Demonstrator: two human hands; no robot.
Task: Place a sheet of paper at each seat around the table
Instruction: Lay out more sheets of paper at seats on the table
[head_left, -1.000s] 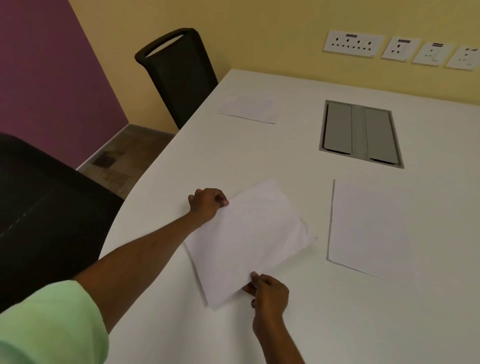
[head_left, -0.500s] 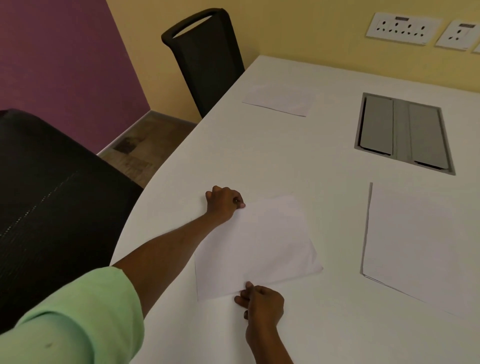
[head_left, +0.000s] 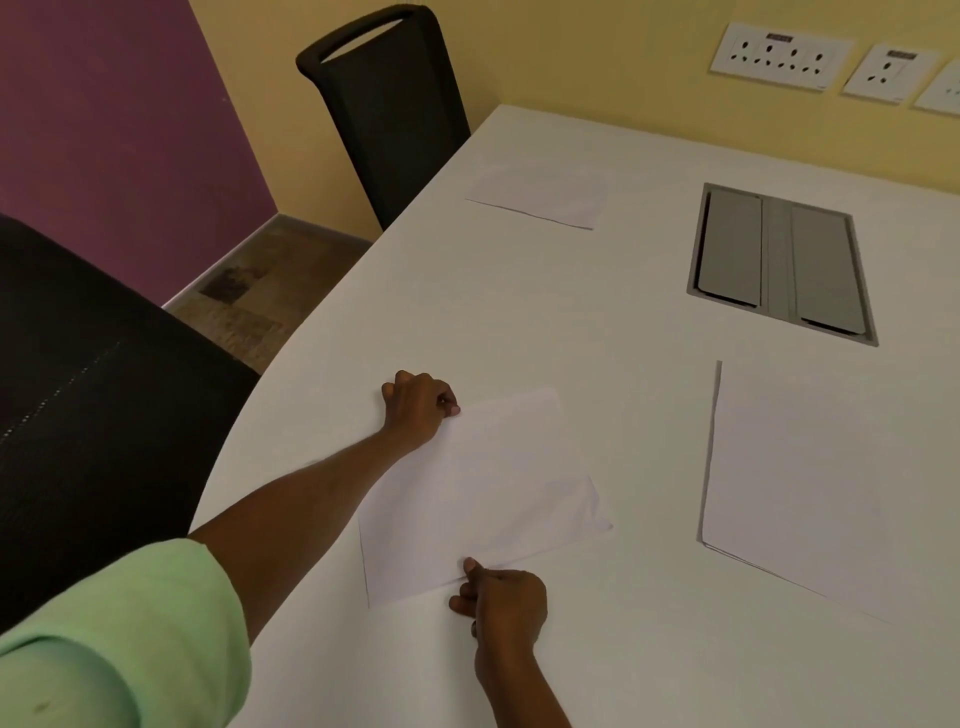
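Note:
A white sheet of paper (head_left: 483, 499) lies on the white table (head_left: 519, 312) in front of the near black chair (head_left: 88, 415). My left hand (head_left: 418, 408) pinches the sheet's far left corner. My right hand (head_left: 501, 605) pinches its near edge with the thumb on top. A second sheet (head_left: 543, 195) lies flat before the far black chair (head_left: 389, 104). To the right rests a small stack of paper (head_left: 826, 483).
A grey cable hatch (head_left: 779, 262) is set into the table's middle. Wall sockets (head_left: 779, 54) line the yellow wall behind. Brown floor (head_left: 254, 291) shows between the two chairs, left of the curved table edge.
The sheet has been lowered and turned to lie flat and squarer to the table edge. Both hands keep their hold. The view has shifted slightly left.

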